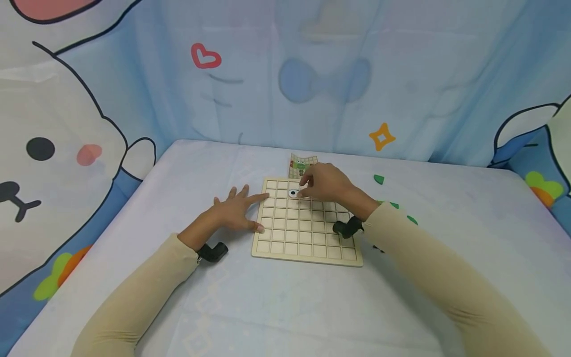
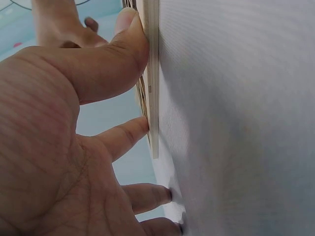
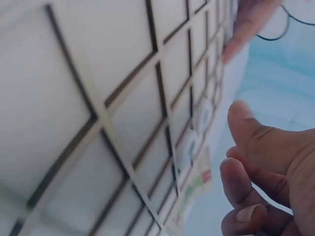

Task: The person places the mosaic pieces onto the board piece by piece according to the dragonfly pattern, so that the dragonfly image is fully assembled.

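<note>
Centre of the frame, and here's the wooden grid board (image 1: 298, 236), lying flat on the white-covered worktop (image 1: 276, 307), its rows of square cells in plain sight. Over on its left edge comes the left hand (image 1: 231, 212), fingers spread wide, thumb and index finger touching the rim while other fingertips rest on the cloth, as the left wrist view shows. Nothing in that grasp!

And look at the right hand (image 1: 327, 183), reaching in over the upper part of the board! Its thumb stands apart from the loosely curled fingers, and the right wrist view finds nothing between them. Just beside the thumb sits a white eye piece (image 1: 293, 193) with a dark pupil, up in the upper left part of the grid. That same close view picks out two white pieces (image 3: 187, 149) on the board, a little blurred.

Just beyond the far edge, a printed picture card (image 1: 296, 166) shows green and red patterns. Right of the board, there's a green piece (image 1: 378, 179) lying on its own, more green bits near the right sleeve (image 1: 428, 258), and small black pieces (image 1: 378, 249) partly hidden by that arm.
</note>
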### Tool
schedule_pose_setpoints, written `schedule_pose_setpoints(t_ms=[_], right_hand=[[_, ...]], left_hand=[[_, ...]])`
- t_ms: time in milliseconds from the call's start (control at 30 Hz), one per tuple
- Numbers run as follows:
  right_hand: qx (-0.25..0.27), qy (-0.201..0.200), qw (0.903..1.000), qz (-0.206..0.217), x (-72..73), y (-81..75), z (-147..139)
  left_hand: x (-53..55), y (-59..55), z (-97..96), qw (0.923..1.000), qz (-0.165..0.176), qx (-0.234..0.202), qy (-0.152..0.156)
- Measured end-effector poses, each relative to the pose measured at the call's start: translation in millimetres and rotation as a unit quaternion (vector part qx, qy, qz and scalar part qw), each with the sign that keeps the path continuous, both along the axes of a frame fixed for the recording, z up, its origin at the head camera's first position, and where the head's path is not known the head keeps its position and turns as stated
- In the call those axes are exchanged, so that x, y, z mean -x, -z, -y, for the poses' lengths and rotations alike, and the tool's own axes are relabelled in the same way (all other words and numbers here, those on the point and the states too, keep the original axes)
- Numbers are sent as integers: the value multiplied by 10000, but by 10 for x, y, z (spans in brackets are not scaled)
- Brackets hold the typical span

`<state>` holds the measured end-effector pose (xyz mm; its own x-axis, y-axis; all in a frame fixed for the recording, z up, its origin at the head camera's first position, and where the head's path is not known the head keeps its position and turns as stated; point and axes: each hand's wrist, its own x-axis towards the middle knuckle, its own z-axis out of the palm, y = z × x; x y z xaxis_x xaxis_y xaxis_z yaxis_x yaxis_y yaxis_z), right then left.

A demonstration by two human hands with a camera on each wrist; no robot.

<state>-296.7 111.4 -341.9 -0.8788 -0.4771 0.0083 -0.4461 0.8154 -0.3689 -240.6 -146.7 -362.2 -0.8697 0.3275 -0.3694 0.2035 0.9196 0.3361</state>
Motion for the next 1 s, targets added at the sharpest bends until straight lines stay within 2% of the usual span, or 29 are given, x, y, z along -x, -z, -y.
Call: schedule_pose_setpoints(t_ms=[200, 533, 800, 1000], right_hand=[[203, 120, 9997, -5, -168, -94, -291], [281, 507, 9983, -83, -407, -100, -806], [480, 479, 9976, -124, -375, -98, -1307], [432, 629, 9967, -280, -295, 28, -1602]], left_hand=[[-21, -16, 4, 10000, -23, 14, 7], [-7, 8, 9, 10000, -35, -46, 44], [13, 33, 2, 10000, -45, 26, -5], [22, 41, 0, 10000, -41, 48, -13]])
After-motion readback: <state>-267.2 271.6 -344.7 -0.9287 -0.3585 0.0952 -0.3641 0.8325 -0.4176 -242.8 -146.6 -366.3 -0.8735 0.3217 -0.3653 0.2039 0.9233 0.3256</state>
